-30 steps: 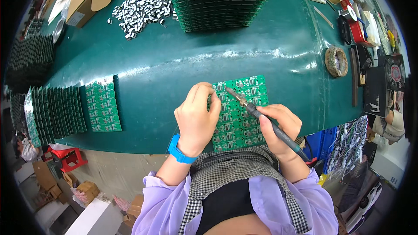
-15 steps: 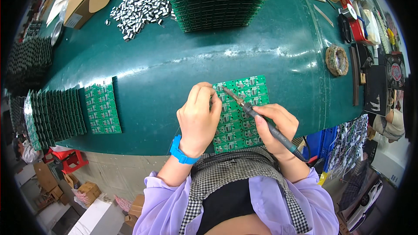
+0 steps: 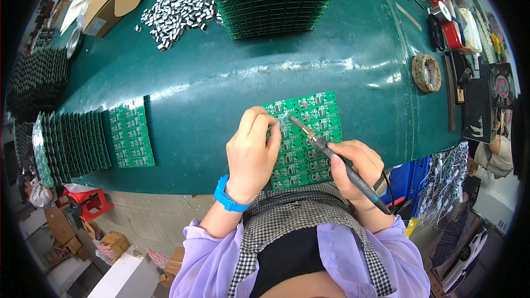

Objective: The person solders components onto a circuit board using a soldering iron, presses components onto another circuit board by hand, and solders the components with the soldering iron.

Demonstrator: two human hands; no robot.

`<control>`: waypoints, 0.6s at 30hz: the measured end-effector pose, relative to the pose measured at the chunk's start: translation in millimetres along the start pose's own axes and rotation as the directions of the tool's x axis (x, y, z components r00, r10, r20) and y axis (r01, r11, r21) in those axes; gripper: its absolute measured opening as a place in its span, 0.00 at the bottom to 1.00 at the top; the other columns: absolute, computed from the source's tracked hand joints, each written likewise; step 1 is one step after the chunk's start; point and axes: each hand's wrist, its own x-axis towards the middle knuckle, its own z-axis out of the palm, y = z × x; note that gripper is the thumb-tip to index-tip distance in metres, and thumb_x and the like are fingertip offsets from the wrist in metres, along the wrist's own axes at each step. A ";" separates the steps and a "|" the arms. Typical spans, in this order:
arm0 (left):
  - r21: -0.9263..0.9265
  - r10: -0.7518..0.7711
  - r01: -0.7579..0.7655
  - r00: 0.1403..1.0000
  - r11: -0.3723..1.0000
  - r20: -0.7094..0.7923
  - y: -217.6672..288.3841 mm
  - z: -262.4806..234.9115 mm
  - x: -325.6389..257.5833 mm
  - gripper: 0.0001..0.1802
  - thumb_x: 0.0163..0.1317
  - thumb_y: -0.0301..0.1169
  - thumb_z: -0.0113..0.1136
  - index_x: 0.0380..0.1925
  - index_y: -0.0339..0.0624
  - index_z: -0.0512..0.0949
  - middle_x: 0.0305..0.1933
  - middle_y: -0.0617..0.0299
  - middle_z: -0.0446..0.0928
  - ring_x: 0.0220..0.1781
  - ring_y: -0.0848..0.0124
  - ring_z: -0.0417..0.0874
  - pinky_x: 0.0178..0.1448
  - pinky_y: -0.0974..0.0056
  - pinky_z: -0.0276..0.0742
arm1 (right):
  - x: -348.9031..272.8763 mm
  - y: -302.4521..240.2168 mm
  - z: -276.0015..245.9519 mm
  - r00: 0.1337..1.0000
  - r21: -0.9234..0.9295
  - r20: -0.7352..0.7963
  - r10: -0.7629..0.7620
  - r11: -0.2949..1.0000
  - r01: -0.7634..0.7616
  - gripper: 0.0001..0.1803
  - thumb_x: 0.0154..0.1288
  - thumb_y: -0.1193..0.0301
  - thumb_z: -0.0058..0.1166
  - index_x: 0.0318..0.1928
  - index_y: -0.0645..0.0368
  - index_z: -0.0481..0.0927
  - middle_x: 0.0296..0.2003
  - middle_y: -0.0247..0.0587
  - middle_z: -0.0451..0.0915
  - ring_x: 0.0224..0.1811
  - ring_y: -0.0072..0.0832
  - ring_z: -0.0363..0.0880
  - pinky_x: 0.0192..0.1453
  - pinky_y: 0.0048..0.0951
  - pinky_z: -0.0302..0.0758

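A green panel of circuit boards lies flat on the table before me, its rows filled with small components. My right hand grips a soldering iron by its dark handle, and the tip comes down at the panel's upper left part. A faint wisp of smoke rises by the tip. Close to it, my left hand is pinched over the panel's left edge. A thin strand of solder wire trails beside its wrist, though the fingers hide the pinched end. That wrist wears a blue band.
A tall stack of green boards stands at the back, beside a pile of small metal-cased parts. Leftward are another board panel and upright rows of boards. A tape roll rests at the right.
The iron's tip has shifted slightly right and down along the panel, and my right hand moved with it. Smoke now shows near the tip. My left hand stays almost in place.
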 end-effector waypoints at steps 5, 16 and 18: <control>0.019 0.086 -0.085 0.995 0.996 -0.058 -2.7 2.8 -3.8 0.07 0.52 0.18 0.62 0.32 0.36 0.76 0.41 0.55 0.77 0.35 0.61 0.81 0.35 0.62 0.76 | -2.4 0.0 -0.1 1.000 0.017 0.003 -0.025 1.000 0.025 0.08 0.51 0.78 0.60 0.33 0.67 0.82 0.25 0.46 0.82 0.23 0.34 0.82 0.26 0.28 0.76; 0.051 0.083 -0.080 0.995 0.995 -0.052 -2.9 4.3 -6.6 0.07 0.52 0.18 0.61 0.32 0.37 0.77 0.44 0.55 0.77 0.33 0.62 0.81 0.34 0.63 0.76 | -4.1 3.4 5.4 1.000 0.028 0.014 -0.018 0.999 0.018 0.08 0.50 0.78 0.61 0.34 0.66 0.83 0.26 0.44 0.82 0.24 0.33 0.82 0.27 0.27 0.77; 0.059 0.071 -0.068 0.997 0.996 -0.037 -3.1 4.0 -7.4 0.06 0.53 0.19 0.62 0.32 0.37 0.79 0.45 0.55 0.76 0.28 0.66 0.78 0.32 0.64 0.75 | -5.5 3.4 5.1 1.000 0.022 0.017 -0.017 1.000 0.016 0.09 0.50 0.78 0.61 0.34 0.66 0.82 0.26 0.44 0.82 0.24 0.33 0.82 0.27 0.28 0.77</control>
